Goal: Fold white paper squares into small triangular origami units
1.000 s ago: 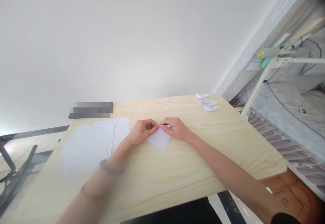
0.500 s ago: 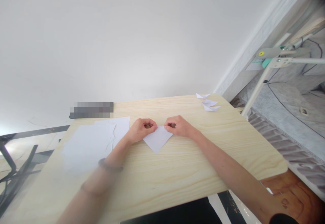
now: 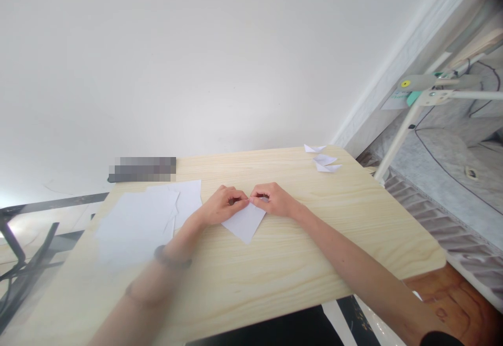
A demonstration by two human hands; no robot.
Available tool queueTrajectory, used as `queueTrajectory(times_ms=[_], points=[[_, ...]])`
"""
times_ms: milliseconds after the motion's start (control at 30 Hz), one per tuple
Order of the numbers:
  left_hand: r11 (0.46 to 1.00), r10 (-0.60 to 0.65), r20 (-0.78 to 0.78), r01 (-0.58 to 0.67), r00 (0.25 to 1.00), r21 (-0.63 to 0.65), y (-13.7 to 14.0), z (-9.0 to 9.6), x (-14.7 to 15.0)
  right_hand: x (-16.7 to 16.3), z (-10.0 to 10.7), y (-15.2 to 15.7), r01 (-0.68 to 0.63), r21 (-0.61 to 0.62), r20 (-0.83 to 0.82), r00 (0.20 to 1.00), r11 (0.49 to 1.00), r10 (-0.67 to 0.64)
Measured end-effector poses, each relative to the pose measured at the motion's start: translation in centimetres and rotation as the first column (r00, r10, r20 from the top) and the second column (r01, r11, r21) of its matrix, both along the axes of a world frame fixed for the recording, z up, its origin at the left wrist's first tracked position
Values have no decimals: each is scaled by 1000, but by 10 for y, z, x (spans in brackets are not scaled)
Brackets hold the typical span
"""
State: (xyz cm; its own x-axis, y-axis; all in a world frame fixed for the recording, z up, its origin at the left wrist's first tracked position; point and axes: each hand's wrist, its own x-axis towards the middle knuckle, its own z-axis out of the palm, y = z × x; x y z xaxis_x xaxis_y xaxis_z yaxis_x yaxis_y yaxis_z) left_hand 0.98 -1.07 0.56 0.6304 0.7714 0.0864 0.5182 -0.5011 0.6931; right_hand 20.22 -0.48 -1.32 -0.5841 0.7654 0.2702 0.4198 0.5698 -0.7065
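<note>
The left hand [image 3: 223,204] and the right hand [image 3: 273,199] nearly meet at the fingertips, each grip pinched on the far edge of a white paper [image 3: 247,225]. The paper sits low over the middle of the counter [image 3: 283,278], a corner pointing toward the person. It looks light and pliable, likely quick to crease and easy to tear or crumple; a thumb-and-finger hold close to the edge seems best — firm enough to stop slipping, gentle enough not to dent it. A dark band [image 3: 173,258] circles the left wrist. Left of that hand lie overlapping loose sheets [image 3: 133,225], with a pixelated dark object [image 3: 143,170] behind them; three folded paper pieces [image 3: 327,168] sit at the far right.
</note>
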Motion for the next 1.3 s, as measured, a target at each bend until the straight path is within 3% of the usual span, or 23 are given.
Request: queueTrajectory(times_ms=[200,367,533,967,1300], points=[[999,-30,22,30,999,-19,3,-4,-3,0,-2,1,-22,-72,-43,999,997,19],[982,-40,100,58,994,-177,6,-7,-8,6,1,5,-63,-223,-103,994,973,41],[967,35,153,5,988,-254,6,-5,-12,14,1,9,-46,-343,-193,981,938,-23],[950,78,167,-22,983,-313,3,-4,-7,7,0,4,-11,-238,-91,996,971,-11],[876,146,194,-35,970,-481,5,-2,-11,18,2,13,-113,-383,-63,993,917,97]])
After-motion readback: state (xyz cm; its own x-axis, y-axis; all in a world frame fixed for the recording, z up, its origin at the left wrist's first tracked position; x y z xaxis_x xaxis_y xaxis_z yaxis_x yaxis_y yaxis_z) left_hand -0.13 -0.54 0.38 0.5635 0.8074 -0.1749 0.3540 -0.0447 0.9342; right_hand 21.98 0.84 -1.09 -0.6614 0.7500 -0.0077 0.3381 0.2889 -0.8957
